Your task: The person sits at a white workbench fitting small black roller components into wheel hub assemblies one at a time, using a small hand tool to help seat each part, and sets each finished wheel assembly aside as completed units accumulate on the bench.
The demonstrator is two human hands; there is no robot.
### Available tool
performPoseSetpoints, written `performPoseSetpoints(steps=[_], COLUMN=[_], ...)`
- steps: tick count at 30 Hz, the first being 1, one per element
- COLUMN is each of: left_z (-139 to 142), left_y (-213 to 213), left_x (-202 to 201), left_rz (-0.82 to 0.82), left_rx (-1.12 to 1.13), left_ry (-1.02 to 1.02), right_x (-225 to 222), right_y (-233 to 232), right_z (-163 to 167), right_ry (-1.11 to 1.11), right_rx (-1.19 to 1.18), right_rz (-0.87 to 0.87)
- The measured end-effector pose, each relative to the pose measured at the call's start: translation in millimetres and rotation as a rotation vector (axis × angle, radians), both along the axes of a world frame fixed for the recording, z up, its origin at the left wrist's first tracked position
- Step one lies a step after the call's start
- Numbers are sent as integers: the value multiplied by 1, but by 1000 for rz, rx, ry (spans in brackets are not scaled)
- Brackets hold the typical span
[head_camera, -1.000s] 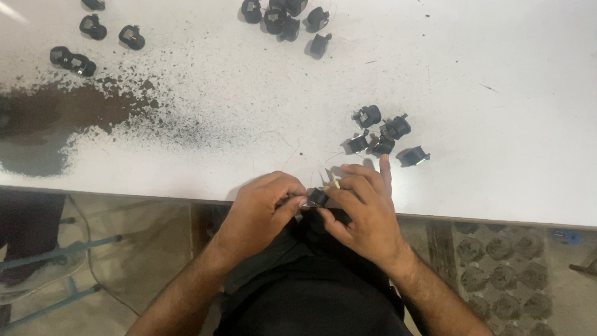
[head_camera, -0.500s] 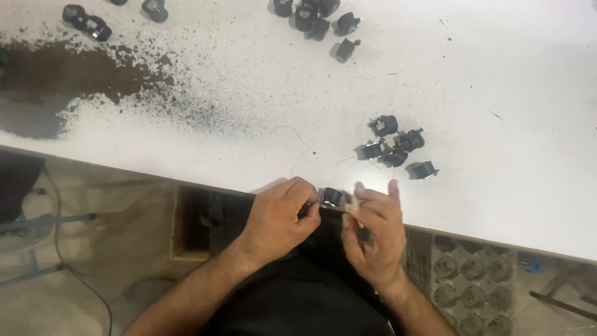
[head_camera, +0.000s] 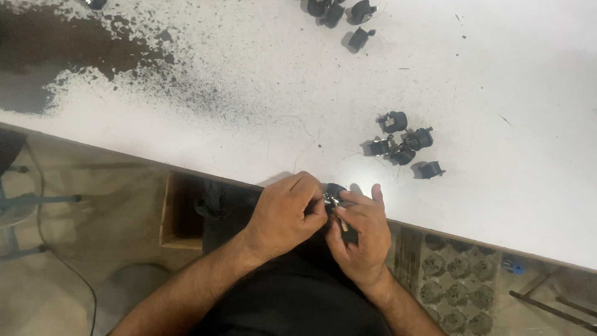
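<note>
Left hand point(head_camera: 287, 214) and right hand point(head_camera: 359, 233) grips both pinching small black part point(head_camera: 334, 191)

Part point(head_camera: 334, 191): black plastic, slightly glossy, with a small bright metal bit. Table point(head_camera: 497, 74): smooth matt white (dark gritty powder point(head_camera: 93, 50) at one end). Floor point(head_camera: 93, 186): dull, rough.

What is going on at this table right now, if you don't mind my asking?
A person holds a small black part between both hands at the near edge of a white table. The left hand grips it; the right hand pinches a thin metal piece against it. A cluster of similar black parts lies just beyond, and dark powder stains the far left.
</note>
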State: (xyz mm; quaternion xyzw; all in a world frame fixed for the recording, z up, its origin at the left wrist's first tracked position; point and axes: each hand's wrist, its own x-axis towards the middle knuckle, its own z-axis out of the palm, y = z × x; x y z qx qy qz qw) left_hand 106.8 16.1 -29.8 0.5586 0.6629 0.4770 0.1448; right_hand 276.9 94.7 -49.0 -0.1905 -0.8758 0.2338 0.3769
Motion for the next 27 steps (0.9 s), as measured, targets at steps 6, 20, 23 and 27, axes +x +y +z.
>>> performPoseSetpoints(steps=[6, 20, 23, 27], left_z=[-2, -5, -5, -5], left_y=[1, 5, 6, 7], left_x=[1, 6, 6, 7], left_rz=[-6, -23, -30, -22], left_rx=[6, -21, -25, -10], left_ry=[-12, -3, -12, -2], right_x=[3, 7, 7, 5], right_y=[-1, 1, 1, 1], right_z=[-1, 2, 4, 6], right_ry=[-8, -18, -20, -14], right_rx=[-25, -26, -28, -22], right_rz=[8, -16, -17, -24])
